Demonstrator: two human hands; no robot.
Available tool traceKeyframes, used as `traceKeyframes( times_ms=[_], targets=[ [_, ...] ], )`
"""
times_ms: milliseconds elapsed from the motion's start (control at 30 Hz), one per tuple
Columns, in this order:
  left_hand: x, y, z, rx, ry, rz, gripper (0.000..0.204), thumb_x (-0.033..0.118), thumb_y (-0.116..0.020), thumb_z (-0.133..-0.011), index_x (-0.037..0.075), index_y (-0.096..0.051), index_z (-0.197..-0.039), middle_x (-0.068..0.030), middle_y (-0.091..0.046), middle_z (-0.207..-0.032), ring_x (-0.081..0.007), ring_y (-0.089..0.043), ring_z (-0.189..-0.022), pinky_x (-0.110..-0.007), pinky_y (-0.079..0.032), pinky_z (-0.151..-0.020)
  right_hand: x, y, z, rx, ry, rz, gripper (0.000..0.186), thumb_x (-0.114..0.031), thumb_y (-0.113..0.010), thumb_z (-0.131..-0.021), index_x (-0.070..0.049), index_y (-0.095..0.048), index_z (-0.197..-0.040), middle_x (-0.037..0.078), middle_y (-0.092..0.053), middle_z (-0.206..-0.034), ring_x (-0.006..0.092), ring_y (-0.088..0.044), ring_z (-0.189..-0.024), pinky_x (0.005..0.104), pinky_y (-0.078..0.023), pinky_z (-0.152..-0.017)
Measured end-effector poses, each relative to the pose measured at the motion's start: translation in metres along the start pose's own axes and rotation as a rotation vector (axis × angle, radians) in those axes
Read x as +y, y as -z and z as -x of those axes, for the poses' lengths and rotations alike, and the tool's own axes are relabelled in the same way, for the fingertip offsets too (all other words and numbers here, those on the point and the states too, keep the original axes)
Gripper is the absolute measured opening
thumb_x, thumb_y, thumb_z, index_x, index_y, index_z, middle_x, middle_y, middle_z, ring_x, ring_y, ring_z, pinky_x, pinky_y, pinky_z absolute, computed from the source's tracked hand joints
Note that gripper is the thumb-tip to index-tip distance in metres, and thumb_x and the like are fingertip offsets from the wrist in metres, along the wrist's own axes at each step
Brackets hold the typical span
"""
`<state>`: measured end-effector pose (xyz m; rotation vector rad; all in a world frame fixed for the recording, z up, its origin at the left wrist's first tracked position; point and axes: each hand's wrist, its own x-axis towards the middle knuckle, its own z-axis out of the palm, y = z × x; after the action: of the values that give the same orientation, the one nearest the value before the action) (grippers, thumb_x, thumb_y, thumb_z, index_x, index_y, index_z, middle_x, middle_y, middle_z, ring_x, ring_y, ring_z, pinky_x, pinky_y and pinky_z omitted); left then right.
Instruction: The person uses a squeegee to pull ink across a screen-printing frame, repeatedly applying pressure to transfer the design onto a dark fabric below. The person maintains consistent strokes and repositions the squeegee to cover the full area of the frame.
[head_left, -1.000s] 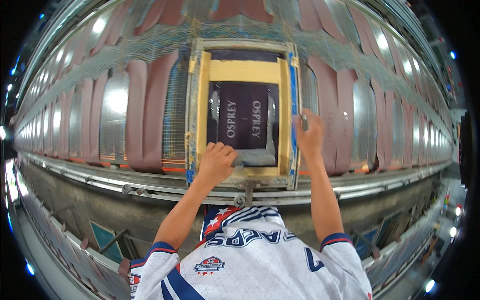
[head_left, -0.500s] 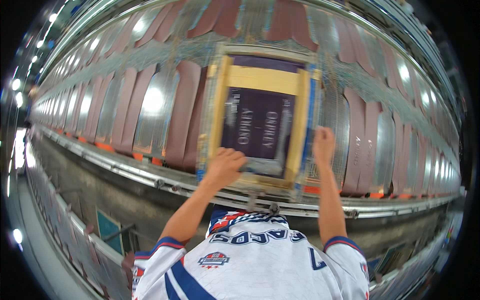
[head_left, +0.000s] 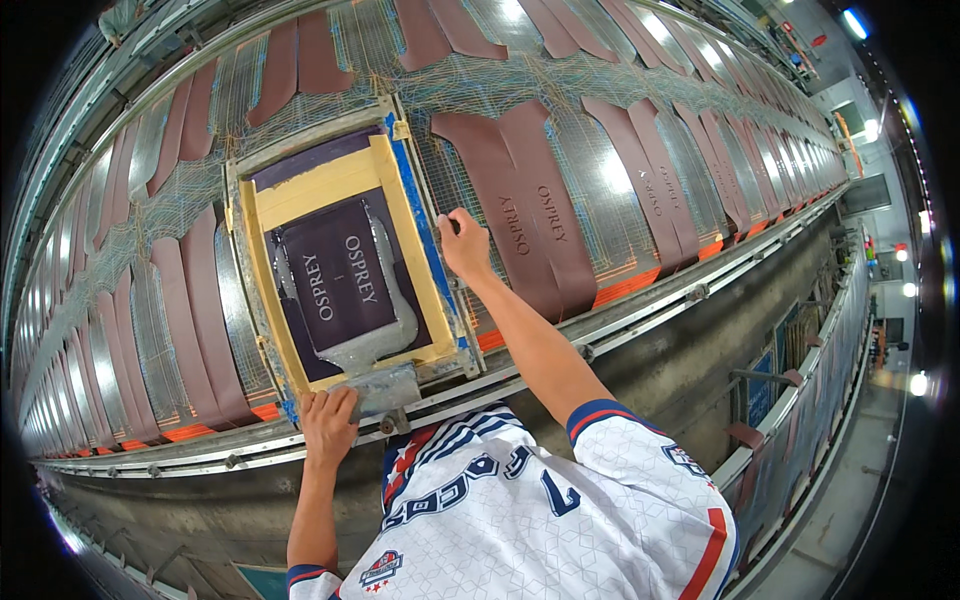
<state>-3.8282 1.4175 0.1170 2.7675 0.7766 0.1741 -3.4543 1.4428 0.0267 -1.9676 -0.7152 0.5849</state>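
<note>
A screen-printing frame (head_left: 415,195) with yellow and blue tape round its edges lies left of centre, over the long table. Light lettering shows on its dark mesh (head_left: 340,270), and wet grey ink (head_left: 365,347) lines the mesh's near and right sides. My left hand (head_left: 328,425) is closed round the left end of a flat, grey-smeared squeegee (head_left: 382,391) at the frame's near rim. My right hand (head_left: 464,243) is curled shut beside the frame's right edge; whatever its fingers hold, if anything, is hidden.
Brown cut panels (head_left: 535,225) lie in two long rows on the table, several with dark lettering. A metal rail (head_left: 640,325) with small stops runs along the near edge. Behind me, a rack (head_left: 800,400) follows the aisle, and strings (head_left: 560,75) criss-cross between the rows.
My view has turned, so the frame now appears farther left and tilted. My left hand has moved from over the mesh to the frame's near rim. My right hand stays by the right edge.
</note>
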Motion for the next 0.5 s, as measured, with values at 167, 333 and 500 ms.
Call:
traceKeyframes(
  times_ms=[167, 333, 500],
  targets=[
    [-0.022, -0.006, -0.012, -0.030, -0.003, -0.002, 0.047, 0.005, -0.076, -0.059, 0.011, -0.067, -0.105, -0.0027, -0.067, -0.105, -0.0243, -0.061, -0.092, -0.041, -0.045, -0.088, 0.009, -0.013, -0.009, 0.002, 0.013, 0.136, 0.024, -0.027, -0.061, -0.100, -0.003, -0.064, -0.097, 0.022, -0.067, -0.082, 0.0394, -0.066, -0.074, 0.0474, -0.050, -0.069],
    [-0.091, -0.002, -0.096, 0.033, -0.013, -0.028, 0.041, 0.004, -0.075, -0.063, 0.011, -0.067, -0.102, -0.0026, -0.067, -0.102, -0.0254, -0.061, -0.093, -0.043, -0.045, -0.091, -0.014, 0.003, -0.016, -0.209, -0.123, 0.454, 0.025, -0.033, -0.061, -0.099, -0.010, -0.069, -0.102, 0.018, -0.072, -0.094, 0.0425, -0.067, -0.094, 0.0532, -0.051, -0.081],
    [-0.158, 0.017, -0.196, 0.024, -0.002, 0.061, 0.033, 0.008, -0.080, -0.066, 0.012, -0.071, -0.097, -0.0030, -0.070, -0.096, -0.0251, -0.065, -0.090, -0.042, -0.046, -0.087, -0.090, -0.012, -0.047, -0.421, 0.398, 0.078, 0.033, -0.032, -0.071, -0.094, -0.004, -0.069, -0.112, 0.015, -0.071, -0.107, 0.0355, -0.066, -0.102, 0.0465, -0.052, -0.090]
  ],
)
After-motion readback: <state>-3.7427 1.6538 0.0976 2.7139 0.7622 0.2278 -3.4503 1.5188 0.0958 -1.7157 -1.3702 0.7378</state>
